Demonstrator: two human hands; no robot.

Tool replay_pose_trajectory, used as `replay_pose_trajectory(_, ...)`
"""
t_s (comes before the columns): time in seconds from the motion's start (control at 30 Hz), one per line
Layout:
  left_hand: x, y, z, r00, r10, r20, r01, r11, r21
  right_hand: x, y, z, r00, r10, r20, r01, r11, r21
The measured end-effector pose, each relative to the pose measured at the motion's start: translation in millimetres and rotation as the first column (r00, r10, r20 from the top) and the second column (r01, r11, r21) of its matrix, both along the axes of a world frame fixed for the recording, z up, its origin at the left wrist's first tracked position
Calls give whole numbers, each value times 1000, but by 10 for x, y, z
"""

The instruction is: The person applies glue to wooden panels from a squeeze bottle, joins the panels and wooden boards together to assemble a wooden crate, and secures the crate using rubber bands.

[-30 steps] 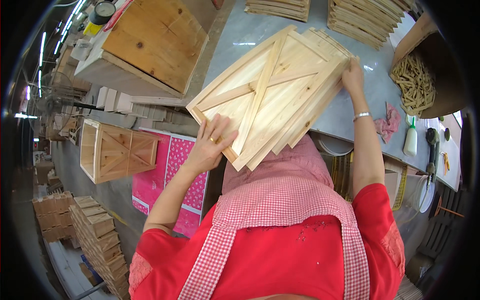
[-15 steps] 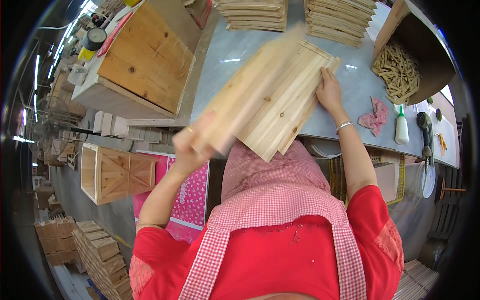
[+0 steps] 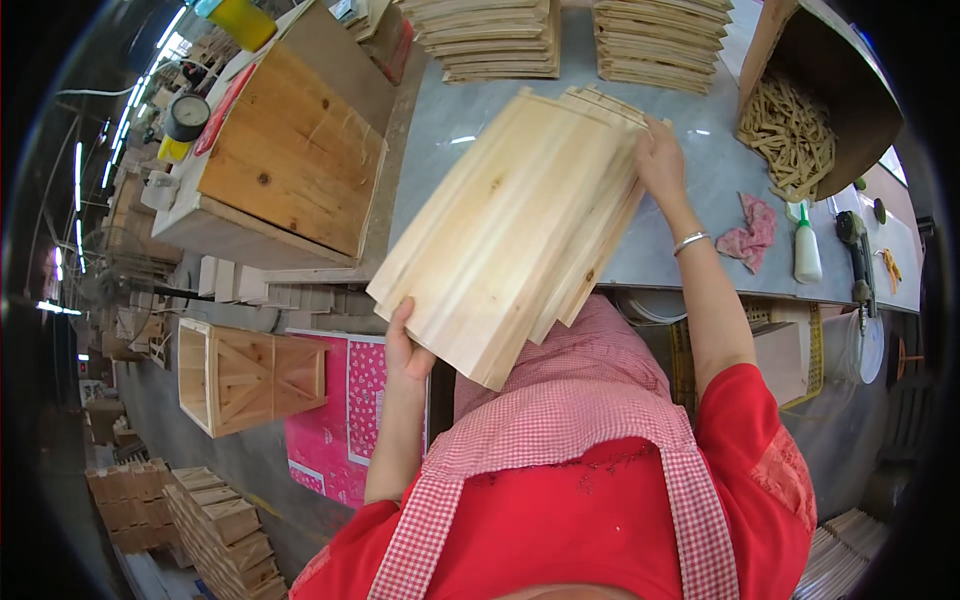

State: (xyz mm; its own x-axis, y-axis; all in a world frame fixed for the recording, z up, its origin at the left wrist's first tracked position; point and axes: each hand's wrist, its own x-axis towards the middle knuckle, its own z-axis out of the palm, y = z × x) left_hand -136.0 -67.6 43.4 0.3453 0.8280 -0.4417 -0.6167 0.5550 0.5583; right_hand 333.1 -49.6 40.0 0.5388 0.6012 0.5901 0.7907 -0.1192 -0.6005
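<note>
I hold a pale wooden box [image 3: 510,230] tilted over the near edge of the grey workbench [image 3: 700,190], its plain boarded side facing up. My left hand [image 3: 403,345] grips its lower near corner, off the bench edge. My right hand [image 3: 660,160], with a bracelet at the wrist, holds the far upper end over the bench. A red shirt and a red-checked apron fill the lower view.
Two stacks of wooden slats [image 3: 665,40] lie at the bench's back. A cardboard box of small wooden pieces [image 3: 795,120], a pink rag [image 3: 752,232], a glue bottle [image 3: 805,250] and a power tool [image 3: 855,250] sit right. A large crate [image 3: 290,160] stands left; another crate [image 3: 245,372] and board stacks [image 3: 215,525] are on the floor.
The box has been turned over: a second ago its cross-braced side faced up, now a plain boarded side does. Both hands shifted with it, the left hand dropping to the lower corner.
</note>
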Motion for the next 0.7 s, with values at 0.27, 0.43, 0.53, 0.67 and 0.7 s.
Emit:
replay_pose_trajectory(0.27, 109, 31, -216, 984, 95, -153, -96, 995, 0, -402, 309, 331, 972, 219, 90, -166, 900, -403)
replay_pose_trajectory(0.43, 139, -180, -135, 899, 182, -399, -143, 982, 125, -752, 451, 524, 971, 225, 84, -190, 935, -298)
replay_pose_trajectory(0.53, -62, -346, -69, 934, 153, -323, -149, 988, 38, -932, 456, 634, 946, 289, 145, -268, 952, -149)
replay_pose_trajectory(0.67, -127, -538, 111, 951, 51, -305, -88, 990, -110, -788, 488, 325, 975, 95, 199, -30, 950, -310)
replay_pose_trajectory(0.7, -162, -525, 65, 956, 34, -291, -68, 992, -106, -801, 494, 321, 975, 99, 197, -34, 951, -308)
